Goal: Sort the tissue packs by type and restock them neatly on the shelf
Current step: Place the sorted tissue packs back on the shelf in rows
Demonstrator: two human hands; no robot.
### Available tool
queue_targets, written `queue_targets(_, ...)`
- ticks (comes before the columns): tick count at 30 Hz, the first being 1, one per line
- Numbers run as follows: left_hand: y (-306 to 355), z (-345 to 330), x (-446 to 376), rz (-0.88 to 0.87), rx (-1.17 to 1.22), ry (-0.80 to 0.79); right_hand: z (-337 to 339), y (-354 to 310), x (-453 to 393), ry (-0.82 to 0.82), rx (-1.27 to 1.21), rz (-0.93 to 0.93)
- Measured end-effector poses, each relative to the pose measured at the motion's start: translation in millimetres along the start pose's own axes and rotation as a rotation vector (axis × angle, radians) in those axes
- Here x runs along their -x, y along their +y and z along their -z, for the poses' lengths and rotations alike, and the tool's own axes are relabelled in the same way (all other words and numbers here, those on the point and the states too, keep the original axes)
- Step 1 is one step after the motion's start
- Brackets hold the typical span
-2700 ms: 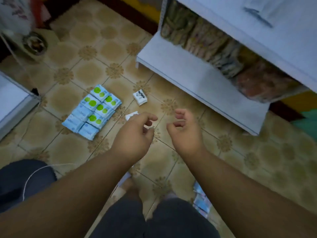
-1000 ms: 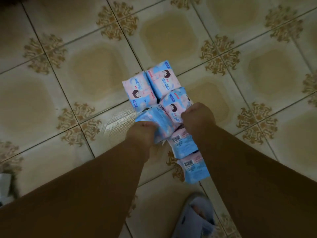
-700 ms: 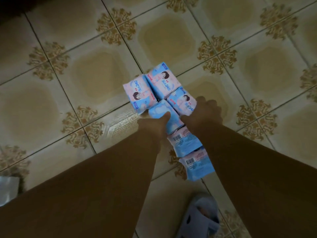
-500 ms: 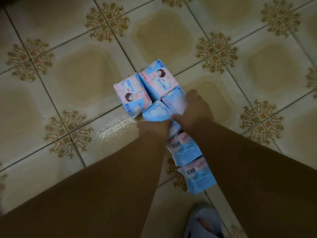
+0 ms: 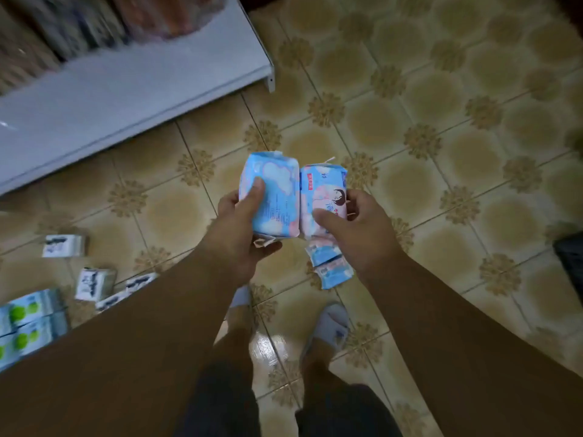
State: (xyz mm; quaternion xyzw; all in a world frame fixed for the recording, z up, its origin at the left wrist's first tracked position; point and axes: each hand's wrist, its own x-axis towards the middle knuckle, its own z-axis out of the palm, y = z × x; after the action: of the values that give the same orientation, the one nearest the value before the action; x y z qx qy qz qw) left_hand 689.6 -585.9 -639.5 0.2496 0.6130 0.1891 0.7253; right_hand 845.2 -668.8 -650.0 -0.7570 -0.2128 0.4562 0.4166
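Tissue packs (image 5: 296, 197) held side by side, one per grip.

Shelf goods (image 5: 79, 29) blurred (edge-cropped)

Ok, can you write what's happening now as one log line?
left hand: holds blue pack | right hand: holds pink pack | packs: side by side, above floor | shelf: front bare
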Motion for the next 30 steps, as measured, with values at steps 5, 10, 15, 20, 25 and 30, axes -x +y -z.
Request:
queue_targets(5, 114, -12, 146, -0.148, 0.168, -0.266, 36, -139, 92, -0.121, -0.632, -0.181)
queue_targets(10, 200, -24, 236, -0.363, 0.177, -0.418, 59, -263, 128, -0.303, -0.785, 0.029)
queue_targets(15, 272, -24, 286, -0.438, 0.259, -0.465, 58, -363, 147, -0.516, -0.804, 0.230)
queue_targets(20, 348, -3, 313, -0.634, 0.251, -0.492, 40, -452, 148, -0.742, -0.922, 0.149)
queue_targets(25, 438, 18, 323, -0.882, 0.295, -0.411, 0, -537, 126, -0.657, -1.030, 0.235)
queue_targets(30, 526, 28, 317, -1.043, 0.249, -0.159, -24, -611, 87, -0.485, -1.036, 0.446)
